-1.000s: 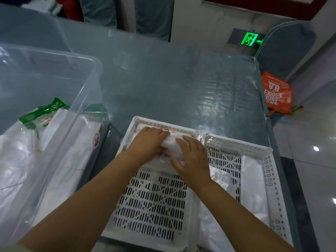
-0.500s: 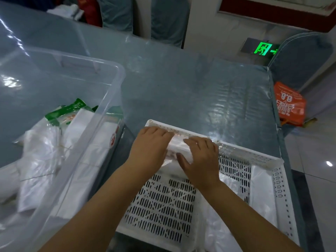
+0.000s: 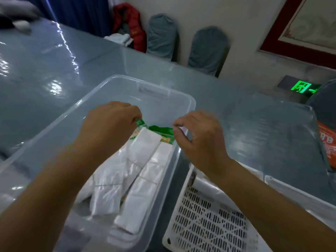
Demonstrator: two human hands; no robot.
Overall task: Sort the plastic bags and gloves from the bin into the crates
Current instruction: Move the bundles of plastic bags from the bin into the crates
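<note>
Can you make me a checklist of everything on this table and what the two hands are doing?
Surface: grey-blue table, shiny cover.
Job's things: clear bin holding white bag bundles and a green-topped pack; white crate beside it, with a plastic bag inside.
Clutter: orange bag off the table's right edge.
Hands: left hand pinches the green pack's corner; right hand fingers curled, grip unclear.
Cables: nothing seen.
Surroundings: covered chairs, red jacket, green exit sign.
</note>
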